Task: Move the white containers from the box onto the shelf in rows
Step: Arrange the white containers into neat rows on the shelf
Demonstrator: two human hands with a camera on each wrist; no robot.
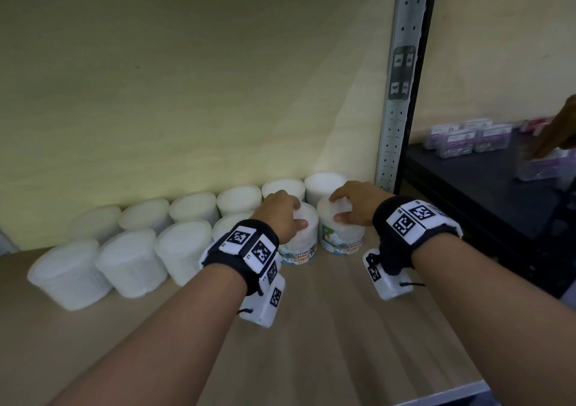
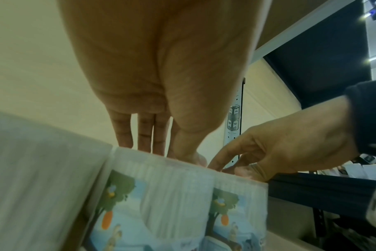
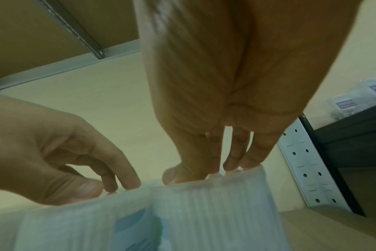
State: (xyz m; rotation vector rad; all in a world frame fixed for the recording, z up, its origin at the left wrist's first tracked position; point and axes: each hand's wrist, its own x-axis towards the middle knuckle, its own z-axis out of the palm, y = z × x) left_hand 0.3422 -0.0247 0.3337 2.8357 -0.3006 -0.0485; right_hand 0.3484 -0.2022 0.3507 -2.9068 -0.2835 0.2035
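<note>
Bare forearms, no sleeves. Each wrist carries a black fabric wrist band (image 1: 240, 251) faced with white square tiles printed with black-and-white fiducial markers. Below each band hangs a white camera housing (image 1: 265, 304), also marker-tagged, with a thin black cord at its near end. A ring (image 3: 207, 135) shows on one finger of the right hand (image 1: 355, 201).

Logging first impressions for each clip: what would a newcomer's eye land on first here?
Two hands at the centre of the head view, each gripping the top of a cotton-bud container: the left hand on one, the right hand on its neighbour, at the right end of the front row. Behind and to their left, two rows of white containers line the wooden shelf against the pale back wall.
</note>
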